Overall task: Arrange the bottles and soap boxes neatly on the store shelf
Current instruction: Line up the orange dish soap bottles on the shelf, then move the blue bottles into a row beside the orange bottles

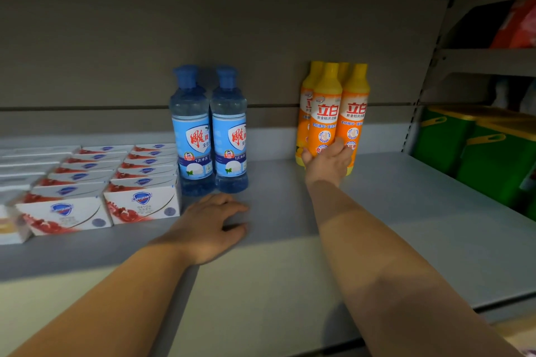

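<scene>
Several orange bottles (327,113) with yellow caps stand clustered at the back of the grey shelf (406,211). My right hand (326,164) is wrapped around the base of the front middle orange bottle. Two clear blue bottles (210,130) with blue caps stand side by side in the shelf's middle. Rows of white and red soap boxes (116,180) fill the left part, touching the left blue bottle. My left hand (208,226) rests palm down on the shelf just in front of the blue bottles, fingers apart, holding nothing.
Green containers with yellow lids (475,148) sit in the neighbouring bay on the right, behind a slotted upright post (426,81). A bare gap of shelf lies between the blue and orange bottles. An upper shelf on the right holds red packaging (519,23).
</scene>
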`<move>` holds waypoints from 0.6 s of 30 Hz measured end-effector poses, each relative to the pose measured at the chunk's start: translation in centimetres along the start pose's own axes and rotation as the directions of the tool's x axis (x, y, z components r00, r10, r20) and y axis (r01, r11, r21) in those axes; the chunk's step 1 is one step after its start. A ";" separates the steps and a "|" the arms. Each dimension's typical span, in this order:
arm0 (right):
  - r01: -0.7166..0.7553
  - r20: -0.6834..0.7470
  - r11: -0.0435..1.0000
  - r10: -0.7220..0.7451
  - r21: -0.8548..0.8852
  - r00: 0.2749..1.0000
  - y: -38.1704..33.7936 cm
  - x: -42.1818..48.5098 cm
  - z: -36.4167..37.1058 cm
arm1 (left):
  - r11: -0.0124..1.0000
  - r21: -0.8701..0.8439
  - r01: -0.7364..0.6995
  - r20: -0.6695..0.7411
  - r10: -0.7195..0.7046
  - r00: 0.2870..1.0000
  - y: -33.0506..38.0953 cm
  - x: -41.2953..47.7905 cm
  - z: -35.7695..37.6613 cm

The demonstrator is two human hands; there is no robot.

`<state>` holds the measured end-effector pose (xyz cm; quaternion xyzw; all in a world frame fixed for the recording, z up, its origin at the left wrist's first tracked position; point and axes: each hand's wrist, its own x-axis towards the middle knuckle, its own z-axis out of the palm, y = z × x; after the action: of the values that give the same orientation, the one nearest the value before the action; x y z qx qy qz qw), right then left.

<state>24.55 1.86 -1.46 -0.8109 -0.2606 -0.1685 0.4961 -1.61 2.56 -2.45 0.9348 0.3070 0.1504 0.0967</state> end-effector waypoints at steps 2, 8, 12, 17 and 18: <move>-0.006 0.026 1.000 0.006 0.019 1.000 -0.1 0.0 0.1 | 1.000 -0.005 0.005 0.003 -0.005 1.000 0.0 0.0 0.0; -0.016 0.070 0.999 0.014 0.037 0.997 -0.3 -0.2 -0.2 | 1.000 -0.019 0.011 -0.034 -0.012 0.999 0.3 -0.2 -0.2; -0.097 0.050 0.987 0.091 0.130 0.995 -1.0 -1.3 -1.1 | 1.000 -0.021 0.016 -0.034 -0.017 0.999 0.6 -0.3 -0.4; 0.095 0.286 0.909 -0.225 0.405 0.931 -3.9 -4.4 -1.0 | 1.000 -0.018 0.012 -0.042 -0.013 0.999 1.2 -0.9 -1.0; 0.060 0.384 0.893 -0.251 0.446 0.889 -4.6 -5.0 -0.8 | 1.000 -0.018 0.010 -0.044 -0.011 0.999 1.3 -1.0 -1.1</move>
<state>17.76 1.62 -0.43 -0.6770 -0.4597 0.0352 0.5737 -2.06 0.98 -1.31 0.9288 0.3125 0.1730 0.0991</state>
